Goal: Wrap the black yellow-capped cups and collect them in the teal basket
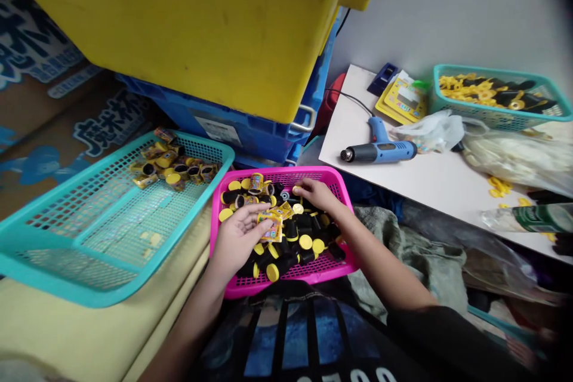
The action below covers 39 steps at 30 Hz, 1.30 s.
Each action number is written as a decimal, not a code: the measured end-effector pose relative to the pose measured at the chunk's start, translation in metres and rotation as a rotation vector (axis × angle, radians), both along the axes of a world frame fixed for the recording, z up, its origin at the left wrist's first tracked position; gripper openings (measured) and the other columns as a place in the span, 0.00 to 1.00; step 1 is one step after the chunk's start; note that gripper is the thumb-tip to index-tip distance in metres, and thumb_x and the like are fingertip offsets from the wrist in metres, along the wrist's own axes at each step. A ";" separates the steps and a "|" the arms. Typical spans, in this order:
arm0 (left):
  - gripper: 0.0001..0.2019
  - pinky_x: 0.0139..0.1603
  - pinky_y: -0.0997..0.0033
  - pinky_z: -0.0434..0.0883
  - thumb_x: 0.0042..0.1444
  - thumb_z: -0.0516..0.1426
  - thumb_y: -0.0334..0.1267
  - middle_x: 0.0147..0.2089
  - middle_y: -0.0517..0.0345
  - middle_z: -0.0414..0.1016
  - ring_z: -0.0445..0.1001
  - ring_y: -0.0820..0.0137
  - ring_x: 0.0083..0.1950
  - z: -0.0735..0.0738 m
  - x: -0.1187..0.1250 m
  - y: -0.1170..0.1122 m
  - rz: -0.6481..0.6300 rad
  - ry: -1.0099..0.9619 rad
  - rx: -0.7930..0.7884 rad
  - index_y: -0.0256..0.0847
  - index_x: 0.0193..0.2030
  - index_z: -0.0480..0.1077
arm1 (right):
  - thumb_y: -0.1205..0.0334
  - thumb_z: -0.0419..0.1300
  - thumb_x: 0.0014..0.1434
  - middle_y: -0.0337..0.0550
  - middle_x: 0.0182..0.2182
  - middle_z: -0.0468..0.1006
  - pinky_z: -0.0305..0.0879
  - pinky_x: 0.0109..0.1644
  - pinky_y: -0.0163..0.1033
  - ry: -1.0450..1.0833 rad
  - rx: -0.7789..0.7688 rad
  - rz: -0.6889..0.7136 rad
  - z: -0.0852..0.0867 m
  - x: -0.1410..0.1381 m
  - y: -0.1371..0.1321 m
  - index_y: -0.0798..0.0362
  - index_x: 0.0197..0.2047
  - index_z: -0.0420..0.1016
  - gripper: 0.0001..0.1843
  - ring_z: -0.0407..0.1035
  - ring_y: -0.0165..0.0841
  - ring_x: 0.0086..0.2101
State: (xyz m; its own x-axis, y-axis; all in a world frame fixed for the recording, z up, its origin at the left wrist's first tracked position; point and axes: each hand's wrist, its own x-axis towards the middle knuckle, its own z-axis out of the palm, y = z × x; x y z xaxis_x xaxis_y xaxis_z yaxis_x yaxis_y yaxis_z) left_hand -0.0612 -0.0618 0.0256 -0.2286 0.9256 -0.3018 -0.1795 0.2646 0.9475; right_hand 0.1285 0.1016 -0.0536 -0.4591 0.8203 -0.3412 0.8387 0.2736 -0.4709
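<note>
My left hand (246,233) is closed, thumb against fingers, on a few small yellow printed labels (271,230). It hovers over a pink plastic basket (230,292) in front of my body. Inside lie many small black containers with yellow caps (305,242), some wrapped in printed labels (256,182). Toward the basket's back right, my right hand (314,194) reaches down with fingers pinched on a yellow-capped black container, its body partly hidden by other pieces.
At left, a turquoise basket (111,298) holds labelled containers (175,181). Blue crates (250,137) and a yellow bin (215,30) rise behind. On the white table (340,125) lie a blue heat gun (385,151), plastic bags, a bottle (532,218) and another turquoise basket (496,114) with yellow and black parts.
</note>
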 end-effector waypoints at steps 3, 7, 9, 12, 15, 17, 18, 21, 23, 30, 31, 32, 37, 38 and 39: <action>0.18 0.30 0.73 0.78 0.46 0.66 0.40 0.36 0.54 0.82 0.81 0.65 0.37 0.001 -0.001 -0.001 0.011 0.015 -0.017 0.39 0.45 0.74 | 0.49 0.50 0.67 0.45 0.44 0.73 0.58 0.46 0.23 -0.022 0.034 -0.024 -0.001 0.001 0.001 0.55 0.50 0.72 0.20 0.69 0.24 0.43; 0.16 0.36 0.70 0.79 0.45 0.66 0.39 0.36 0.54 0.82 0.81 0.65 0.38 0.001 -0.001 0.000 0.013 0.016 0.012 0.39 0.43 0.75 | 0.53 0.44 0.70 0.48 0.40 0.73 0.56 0.44 0.24 -0.037 0.083 -0.048 -0.001 0.002 -0.002 0.57 0.51 0.71 0.21 0.69 0.25 0.39; 0.17 0.34 0.71 0.79 0.45 0.66 0.40 0.36 0.54 0.82 0.81 0.65 0.37 0.000 -0.001 0.000 0.016 0.006 0.018 0.39 0.43 0.75 | 0.52 0.45 0.70 0.45 0.39 0.74 0.56 0.42 0.24 -0.003 0.089 -0.031 0.000 0.004 -0.004 0.56 0.49 0.72 0.21 0.69 0.24 0.37; 0.17 0.28 0.74 0.77 0.46 0.66 0.42 0.36 0.54 0.82 0.80 0.67 0.35 -0.002 -0.002 0.000 0.027 -0.011 0.001 0.39 0.43 0.75 | 0.52 0.44 0.70 0.42 0.38 0.74 0.57 0.42 0.22 0.072 0.110 -0.019 0.006 0.006 -0.007 0.56 0.46 0.74 0.22 0.69 0.22 0.37; 0.18 0.26 0.76 0.75 0.45 0.67 0.42 0.33 0.56 0.81 0.78 0.69 0.31 -0.003 -0.004 -0.001 0.036 -0.018 -0.018 0.39 0.43 0.75 | 0.52 0.47 0.68 0.44 0.40 0.74 0.59 0.44 0.24 0.133 0.172 -0.039 0.014 0.008 -0.010 0.57 0.46 0.75 0.21 0.68 0.23 0.40; 0.18 0.24 0.76 0.74 0.44 0.67 0.43 0.31 0.56 0.80 0.77 0.70 0.30 -0.004 -0.004 -0.001 0.034 -0.021 -0.021 0.38 0.42 0.75 | 0.53 0.49 0.67 0.45 0.41 0.74 0.60 0.47 0.25 0.168 0.216 -0.051 0.020 0.009 -0.013 0.57 0.45 0.76 0.20 0.68 0.25 0.42; 0.17 0.24 0.77 0.74 0.45 0.67 0.43 0.32 0.56 0.80 0.77 0.69 0.30 -0.005 -0.004 -0.001 0.038 -0.022 -0.014 0.38 0.42 0.75 | 0.53 0.49 0.67 0.46 0.42 0.74 0.61 0.48 0.26 0.181 0.232 -0.051 0.023 0.009 -0.015 0.57 0.45 0.76 0.19 0.68 0.26 0.43; 0.15 0.29 0.76 0.74 0.48 0.65 0.41 0.35 0.55 0.79 0.78 0.69 0.34 -0.007 0.002 0.003 0.170 -0.014 0.061 0.39 0.43 0.75 | 0.51 0.47 0.67 0.45 0.42 0.74 0.63 0.48 0.27 0.309 0.258 -0.065 0.035 0.007 -0.025 0.57 0.45 0.77 0.22 0.69 0.25 0.42; 0.13 0.38 0.74 0.75 0.51 0.64 0.40 0.38 0.56 0.79 0.77 0.70 0.39 -0.009 0.010 0.009 0.339 -0.040 0.151 0.40 0.43 0.74 | 0.48 0.47 0.66 0.45 0.41 0.74 0.65 0.44 0.26 0.478 0.223 -0.101 0.044 0.002 -0.036 0.58 0.44 0.77 0.25 0.69 0.23 0.38; 0.09 0.46 0.73 0.70 0.55 0.60 0.37 0.40 0.60 0.74 0.73 0.75 0.40 -0.004 0.035 0.038 0.544 -0.460 0.282 0.45 0.44 0.71 | 0.45 0.51 0.64 0.45 0.36 0.73 0.66 0.43 0.25 0.842 0.041 -0.160 0.077 -0.034 -0.089 0.58 0.44 0.77 0.25 0.67 0.20 0.34; 0.09 0.44 0.74 0.70 0.56 0.60 0.37 0.39 0.60 0.73 0.73 0.75 0.39 -0.002 0.036 0.039 0.558 -0.461 0.267 0.45 0.44 0.71 | 0.45 0.54 0.62 0.45 0.39 0.73 0.66 0.45 0.26 0.889 -0.027 -0.134 0.079 -0.038 -0.094 0.58 0.43 0.77 0.23 0.68 0.20 0.37; 0.08 0.44 0.75 0.69 0.56 0.59 0.37 0.40 0.61 0.73 0.72 0.75 0.39 0.001 0.036 0.038 0.577 -0.442 0.255 0.45 0.44 0.70 | 0.46 0.57 0.60 0.45 0.41 0.72 0.66 0.46 0.26 0.939 -0.124 -0.113 0.079 -0.041 -0.099 0.58 0.43 0.76 0.22 0.67 0.21 0.39; 0.09 0.41 0.77 0.69 0.59 0.57 0.38 0.42 0.61 0.70 0.71 0.75 0.39 0.015 0.040 0.029 0.584 -0.349 0.243 0.48 0.47 0.70 | 0.49 0.69 0.48 0.40 0.43 0.67 0.65 0.42 0.22 1.184 -0.698 -0.145 0.067 -0.053 -0.106 0.55 0.47 0.62 0.30 0.64 0.18 0.39; 0.10 0.41 0.77 0.69 0.60 0.57 0.39 0.41 0.60 0.70 0.71 0.75 0.39 0.017 0.042 0.027 0.583 -0.333 0.238 0.48 0.48 0.69 | 0.50 0.69 0.47 0.39 0.42 0.66 0.64 0.42 0.21 1.220 -0.749 -0.158 0.064 -0.055 -0.106 0.56 0.46 0.59 0.31 0.64 0.17 0.39; 0.10 0.41 0.76 0.70 0.60 0.57 0.39 0.41 0.60 0.70 0.71 0.74 0.40 0.018 0.044 0.025 0.584 -0.321 0.228 0.48 0.49 0.69 | 0.50 0.69 0.47 0.39 0.42 0.65 0.64 0.41 0.21 1.243 -0.769 -0.167 0.061 -0.056 -0.107 0.57 0.44 0.58 0.31 0.63 0.17 0.38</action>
State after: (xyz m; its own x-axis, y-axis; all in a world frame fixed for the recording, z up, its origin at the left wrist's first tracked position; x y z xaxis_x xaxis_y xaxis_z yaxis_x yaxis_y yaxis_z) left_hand -0.0171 -0.0364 0.0435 -0.6396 0.7268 -0.2503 -0.5118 -0.1597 0.8441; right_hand 0.0727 -0.0049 0.0072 -0.6974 0.6951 -0.1744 -0.2087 -0.4299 -0.8784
